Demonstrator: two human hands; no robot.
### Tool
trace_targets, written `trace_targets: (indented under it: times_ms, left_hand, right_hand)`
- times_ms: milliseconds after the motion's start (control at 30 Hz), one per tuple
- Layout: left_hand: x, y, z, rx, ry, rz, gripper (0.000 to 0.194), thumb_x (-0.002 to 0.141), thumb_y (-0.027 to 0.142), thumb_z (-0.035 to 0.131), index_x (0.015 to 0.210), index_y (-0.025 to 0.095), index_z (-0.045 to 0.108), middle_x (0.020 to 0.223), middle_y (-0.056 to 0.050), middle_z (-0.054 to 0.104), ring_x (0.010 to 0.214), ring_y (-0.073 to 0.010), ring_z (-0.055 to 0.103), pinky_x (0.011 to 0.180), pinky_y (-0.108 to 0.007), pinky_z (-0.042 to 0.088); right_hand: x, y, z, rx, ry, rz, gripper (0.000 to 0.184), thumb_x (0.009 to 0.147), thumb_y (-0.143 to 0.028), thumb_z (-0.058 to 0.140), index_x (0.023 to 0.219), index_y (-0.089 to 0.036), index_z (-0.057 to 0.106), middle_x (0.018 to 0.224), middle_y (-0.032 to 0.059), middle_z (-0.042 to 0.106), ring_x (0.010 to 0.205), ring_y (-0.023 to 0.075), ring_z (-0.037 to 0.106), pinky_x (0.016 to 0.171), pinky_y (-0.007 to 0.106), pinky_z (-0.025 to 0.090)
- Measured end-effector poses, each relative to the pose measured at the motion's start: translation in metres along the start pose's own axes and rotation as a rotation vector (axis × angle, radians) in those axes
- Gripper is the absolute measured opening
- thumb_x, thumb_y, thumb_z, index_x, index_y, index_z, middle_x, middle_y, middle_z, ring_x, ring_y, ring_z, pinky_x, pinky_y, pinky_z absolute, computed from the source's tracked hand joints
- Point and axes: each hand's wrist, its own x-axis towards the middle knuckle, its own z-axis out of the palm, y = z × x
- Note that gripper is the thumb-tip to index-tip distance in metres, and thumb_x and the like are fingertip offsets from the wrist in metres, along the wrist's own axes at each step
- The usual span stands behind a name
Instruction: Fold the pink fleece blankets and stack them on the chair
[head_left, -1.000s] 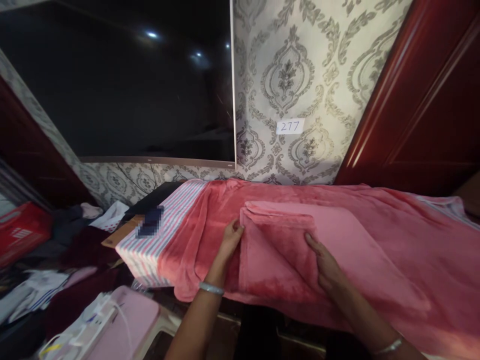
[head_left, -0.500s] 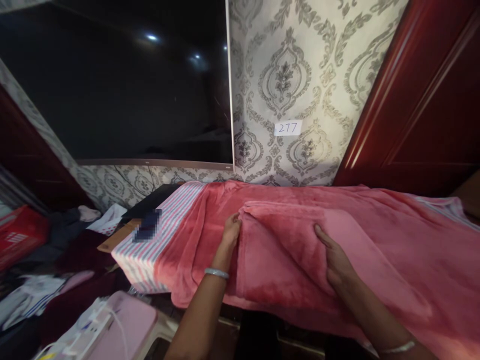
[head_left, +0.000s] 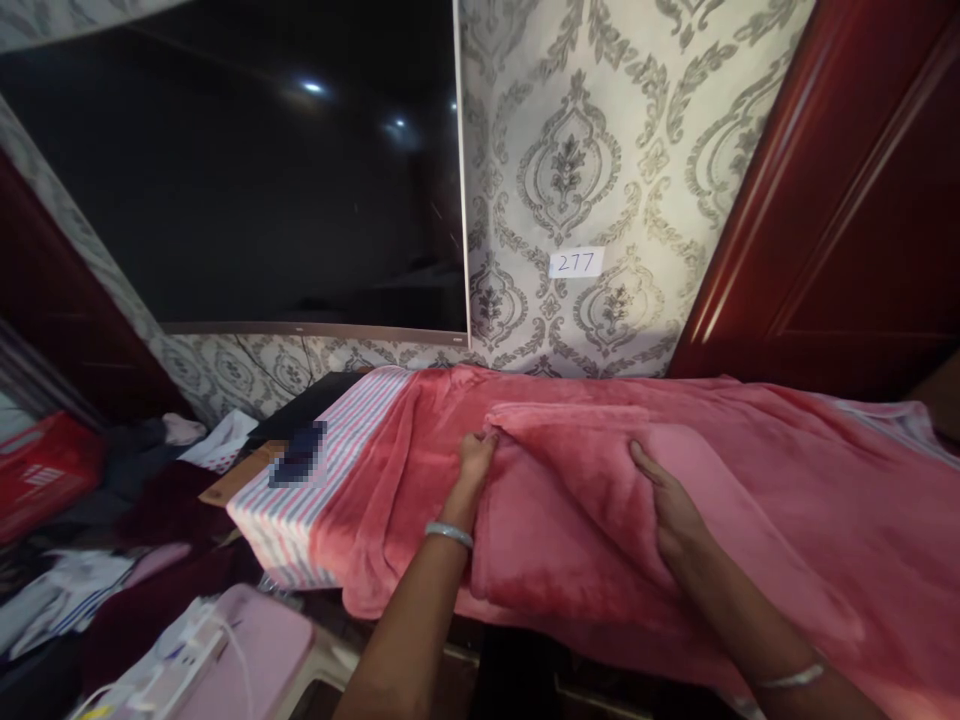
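Note:
A plush pink blanket lies partly folded over a larger spread of the same pink cloth. My left hand pinches the folded blanket's upper left corner, its fingers pressed together on the edge. Further right, my right hand grips the fold with the thumb on top; its other fingers are mostly hidden by the cloth. Between the hands a loose diagonal crease sags in the top layer.
Under the pink cloth, a striped cover shows at the left end. A large television hangs behind. Clothes, a red bag and a pink-topped stool with a power strip stand left. A dark red door rises right.
My left hand has shifted slightly right along the blanket's corner, drawing the edge with it. My right hand stays nearly in place on the fold.

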Motion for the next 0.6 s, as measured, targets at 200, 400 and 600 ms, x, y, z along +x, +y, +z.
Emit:
trace_targets:
  times_ms: [200,400,600]
  left_hand:
    - [-0.003,0.015,0.002,0.202,0.010,-0.003,0.037,0.077,0.046,0.070,0.055,0.018,0.061,0.053,-0.004,0.059,0.072,-0.0236,0.064,0.063,-0.028,0.040]
    - [0.003,0.027,0.002,0.228,0.001,-0.036,0.030,0.079,0.039,0.072,0.060,0.019,0.062,0.066,-0.011,0.067,0.096,-0.0305,0.068,0.073,-0.030,0.045]
    - [0.007,0.026,0.006,0.129,-0.074,-0.071,0.030,0.093,0.040,0.063,0.108,0.015,0.065,0.108,-0.006,0.067,0.095,-0.0190,0.065,0.085,-0.040,0.056]
  right_hand:
    - [-0.002,-0.008,0.003,0.027,-0.013,0.024,0.082,0.089,-0.078,0.033,0.131,-0.017,0.068,0.086,0.0114,0.077,0.107,0.0353,0.069,0.098,0.049,0.055]
    - [0.003,0.000,-0.001,-0.045,-0.045,-0.147,0.084,0.088,-0.081,0.034,0.138,-0.019,0.062,0.098,0.0113,0.077,0.105,0.0360,0.069,0.099,0.054,0.052]
    - [0.007,0.001,-0.003,-0.084,-0.040,-0.238,0.088,0.088,-0.082,0.028,0.141,-0.019,0.059,0.097,0.0115,0.077,0.103,0.0349,0.070,0.100,0.049,0.053]
